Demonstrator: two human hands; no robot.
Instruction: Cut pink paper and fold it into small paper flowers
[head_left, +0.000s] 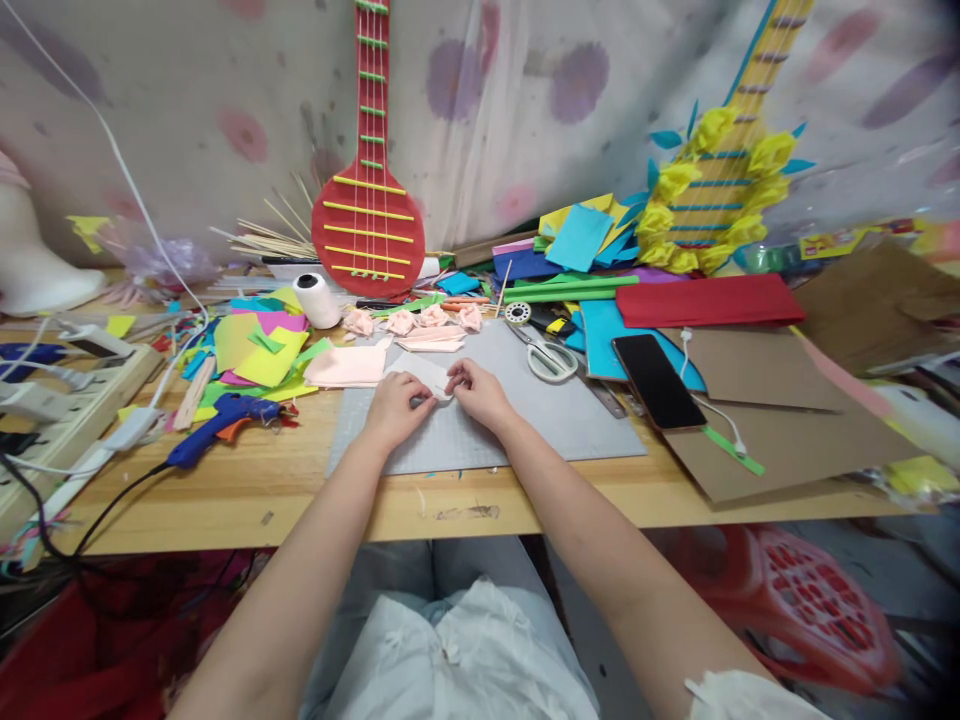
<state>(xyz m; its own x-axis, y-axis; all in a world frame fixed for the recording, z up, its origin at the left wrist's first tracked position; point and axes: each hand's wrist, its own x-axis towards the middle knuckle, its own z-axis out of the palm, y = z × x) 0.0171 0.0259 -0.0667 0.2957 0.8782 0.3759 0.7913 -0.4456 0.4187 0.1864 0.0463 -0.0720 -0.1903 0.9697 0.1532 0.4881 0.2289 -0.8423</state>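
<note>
Both hands meet over a grey cutting mat (585, 425), at a small pale piece of paper (424, 370). My left hand (399, 405) pinches the paper's near left edge between thumb and fingers. Opposite it, my right hand (480, 392) has its fingertips closed on the right edge. Just behind lie folded pale pink paper (346, 366), a stack of pink strips (431, 338) and a row of pink paper flowers (432, 317). Scissors (551, 360) with white handles rest on the mat to the right.
A blue glue gun (225, 425) lies at left, near coloured paper scraps (262, 350) and a power strip (67, 430). A white thread spool (316, 300) and a red paper lute (369, 235) stand behind. Right are a phone (658, 380), cardboard (795, 450) and a yellow-flowered instrument (709, 190).
</note>
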